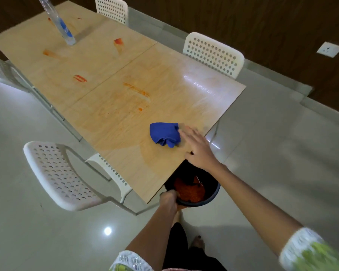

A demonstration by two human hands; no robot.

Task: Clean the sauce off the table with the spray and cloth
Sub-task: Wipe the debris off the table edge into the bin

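Note:
A crumpled blue cloth (165, 134) lies near the front right corner of the wooden table (115, 122). My right hand (199, 148) hovers just right of it with fingers straight, fingertips at the cloth's edge. My left hand (169, 198) grips the rim of a black bucket (211, 194) held below the table's front edge; orange-red sauce waste lies inside. Red sauce smears (80, 78) and an orange streak (137, 89) mark the tabletop. A clear spray bottle (62, 26) with a blue label stands at the far left.
White perforated chairs stand around the table: one at the near left (55, 173), one at the right back (213, 54), one at the far end (112, 8). A wall socket (329, 49) sits on the dark wall. Glossy grey floor surrounds everything.

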